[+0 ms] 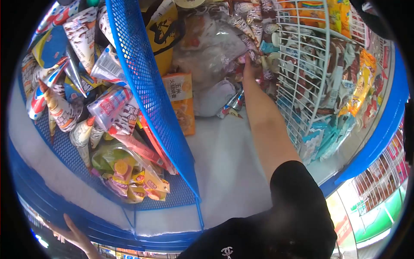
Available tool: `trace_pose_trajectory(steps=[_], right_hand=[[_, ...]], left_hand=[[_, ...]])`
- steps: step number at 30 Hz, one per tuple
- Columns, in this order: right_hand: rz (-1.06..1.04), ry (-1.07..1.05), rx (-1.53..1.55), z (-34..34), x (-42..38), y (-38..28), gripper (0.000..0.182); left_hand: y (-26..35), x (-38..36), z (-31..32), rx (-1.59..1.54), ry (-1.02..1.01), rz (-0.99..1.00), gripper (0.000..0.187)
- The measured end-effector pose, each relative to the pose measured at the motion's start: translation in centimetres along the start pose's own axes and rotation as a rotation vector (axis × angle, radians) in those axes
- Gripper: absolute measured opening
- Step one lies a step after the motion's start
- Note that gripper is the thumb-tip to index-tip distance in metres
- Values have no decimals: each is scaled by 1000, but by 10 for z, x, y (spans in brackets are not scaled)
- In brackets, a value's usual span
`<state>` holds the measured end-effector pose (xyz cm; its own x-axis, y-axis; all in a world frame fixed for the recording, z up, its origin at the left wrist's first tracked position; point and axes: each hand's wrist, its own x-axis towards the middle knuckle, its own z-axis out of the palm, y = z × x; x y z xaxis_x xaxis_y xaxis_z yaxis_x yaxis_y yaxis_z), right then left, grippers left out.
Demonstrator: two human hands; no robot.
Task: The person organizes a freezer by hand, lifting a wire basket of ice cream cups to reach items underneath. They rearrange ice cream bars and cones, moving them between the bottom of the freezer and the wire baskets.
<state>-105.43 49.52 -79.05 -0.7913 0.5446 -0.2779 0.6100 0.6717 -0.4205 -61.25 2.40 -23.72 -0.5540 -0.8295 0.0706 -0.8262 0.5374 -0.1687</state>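
Blue mesh basket (142,77), white wire basket (317,64)

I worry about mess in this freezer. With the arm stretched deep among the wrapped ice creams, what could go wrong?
The right hand reaches into a loose heap of wrapped bars; pulling one could drag its neighbours down. The forearm passes close by the white wire basket and might scrape it. The left hand only rests on the freezer rim, so leaning further could cost balance.

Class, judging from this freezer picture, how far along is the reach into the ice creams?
Done: the right hand has reached the wrapped ice creams beside the white wire basket. In hand: fingers touch wrappers, grip unclear. Left: nothing lifted out; the left hand rests on the freezer rim.
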Motion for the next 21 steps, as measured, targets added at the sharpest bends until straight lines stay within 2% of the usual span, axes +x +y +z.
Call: trace_pose_trajectory(steps=[1, 3, 6, 9, 12, 15, 18, 19, 21], right_hand=[[66, -26, 15, -4, -6, -13, 110], [195, -75, 50, -22, -21, -39, 120], [-18, 9, -201, -20, -26, -58, 125], [165, -117, 3, -21, -17, -63, 122], [31, -122, 102, -17, -10, -51, 128], [78, -135, 369, -36, -23, -52, 122], [-17, -276, 654, -84, -56, -77, 100], [41, -397, 704, -102, -67, -89, 78], [139, -682, 932, -112, -68, -93, 68]], left_hand=[[-2, -2, 1, -65, -13, -63, 72], [6, -1, 0, -26, -33, -61, 71], [10, 2, -2, 35, -29, -28, 71], [6, 1, 0, -12, -4, -8, 71], [10, 1, 2, -57, -2, 13, 71], [-1, 1, 0, -29, -19, 66, 71], [4, 3, 1, -56, -9, 78, 72], [5, 3, -1, -63, -12, 75, 72], [6, 6, -2, -143, -32, 90, 74]])
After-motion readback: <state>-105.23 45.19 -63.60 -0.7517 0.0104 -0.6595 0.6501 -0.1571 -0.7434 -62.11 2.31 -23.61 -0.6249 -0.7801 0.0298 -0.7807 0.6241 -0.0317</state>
